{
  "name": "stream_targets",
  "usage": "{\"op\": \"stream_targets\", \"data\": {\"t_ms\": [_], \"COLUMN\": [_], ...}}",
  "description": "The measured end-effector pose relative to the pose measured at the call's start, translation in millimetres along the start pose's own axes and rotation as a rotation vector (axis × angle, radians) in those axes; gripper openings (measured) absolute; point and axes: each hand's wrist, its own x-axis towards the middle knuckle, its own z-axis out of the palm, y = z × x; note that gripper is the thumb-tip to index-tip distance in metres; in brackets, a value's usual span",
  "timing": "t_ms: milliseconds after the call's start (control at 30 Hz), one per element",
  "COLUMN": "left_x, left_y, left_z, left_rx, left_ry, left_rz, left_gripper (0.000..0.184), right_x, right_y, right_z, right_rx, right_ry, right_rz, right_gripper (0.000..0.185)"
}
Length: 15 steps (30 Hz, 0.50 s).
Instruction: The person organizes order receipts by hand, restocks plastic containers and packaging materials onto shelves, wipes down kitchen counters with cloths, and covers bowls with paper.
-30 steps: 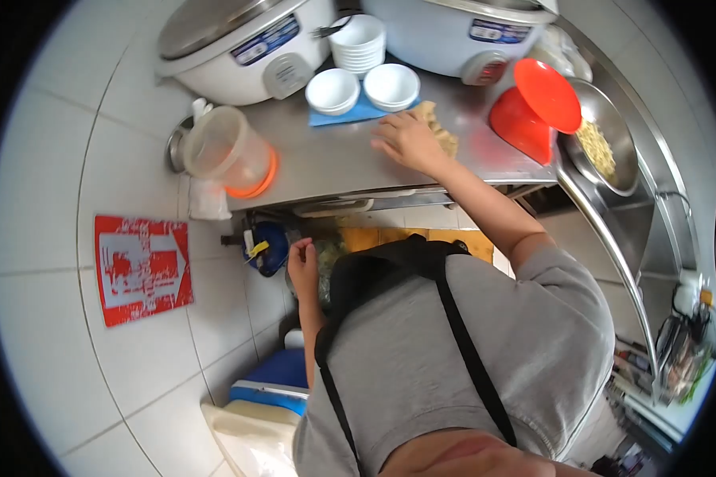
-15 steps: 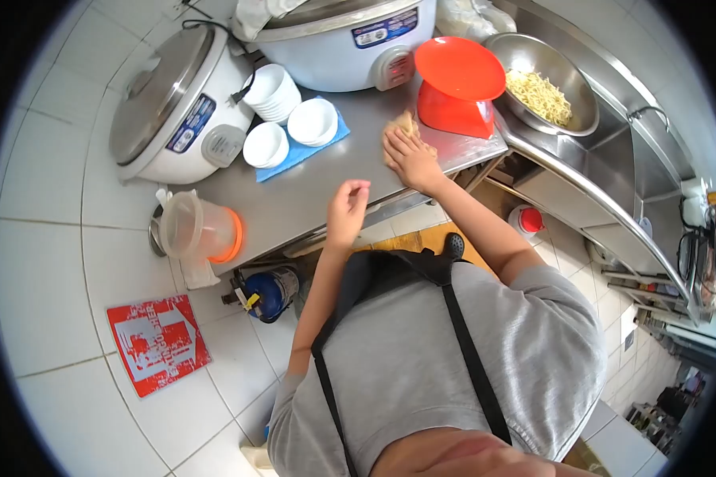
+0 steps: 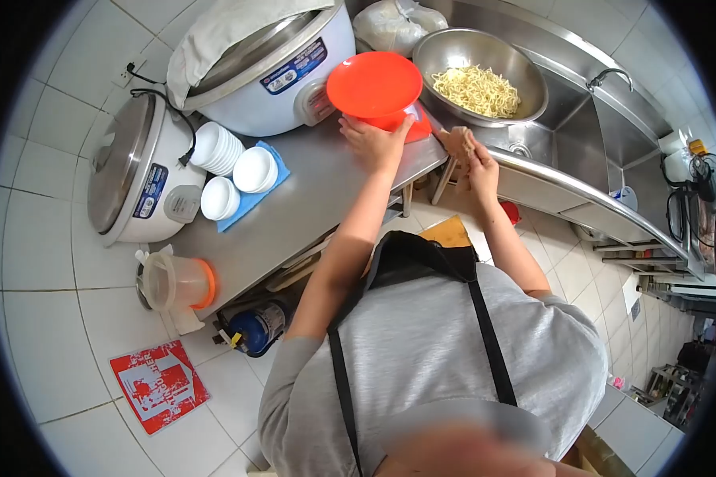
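Note:
My left hand is on the front of the red scale, fingers and thumb spread against its body below the round pan. To the right, my right hand grips a tan cloth, which hangs by the table's corner near the sink edge. Behind the cloth is a steel bowl with pale yellow noodles. White bowls, some stacked, stand left of the scale, partly on a blue cloth.
Two large white cookers stand at the back and left. A clear plastic container with an orange base is at the table's left end. The steel sink lies right. Below the table is a blue cylinder.
The view has turned rightward. My left hand has gone from below the table edge up to the scale. My right hand has lifted the tan cloth off the table beside the scale.

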Motion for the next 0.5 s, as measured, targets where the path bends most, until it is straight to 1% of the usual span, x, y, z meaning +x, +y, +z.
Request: {"op": "stream_targets", "data": {"t_ms": [67,133,200,267,300,333,400,467,500], "left_x": [3.9,7.8,12.4,11.2,9.7,9.6,10.2,-2.1,-4.8], "left_y": [3.8,0.7,-0.9,-11.3,-18.9,-33.7,-68.9,-70.9,-74.8], "left_z": [15.8,28.2,32.1,23.3,11.2,2.2,-17.2,-52.6,-66.2], "left_rx": [0.02,0.051,0.074,0.062,0.161,0.165,-0.322,-0.488,-0.481], "left_ry": [0.118,0.148,0.191,0.119,0.06,0.066,-0.203,-0.344,-0.338], "left_rz": [-0.076,-0.094,-0.117,-0.054,0.157,0.148,0.252,0.127,0.124], "left_gripper": [0.123,0.123,0.123,0.108,0.088,0.088,0.061,0.047,0.047], "right_x": [15.0,23.2,31.4,40.6,43.4,45.6,53.2,66.2,78.2], "right_y": [-11.7,-21.2,-28.0,-20.1,-19.6,-19.4,-12.9,-24.6,-22.9], "right_z": [-8.2,-13.9,-13.7,-14.9,-10.9,-4.6,14.1,43.1,60.0], "right_rx": [0.048,0.137,0.122,0.078,0.028,-0.021,-0.037,-0.135,-0.134], "right_ry": [-0.032,-0.101,-0.12,-0.173,-0.198,-0.223,-0.298,-0.361,-0.41], "right_rz": [0.006,-0.04,-0.072,-0.155,-0.199,-0.243,-0.163,-0.475,-0.524], "right_gripper": [0.031,0.032,0.032,0.033,0.035,0.036,0.033,0.033,0.033]}}
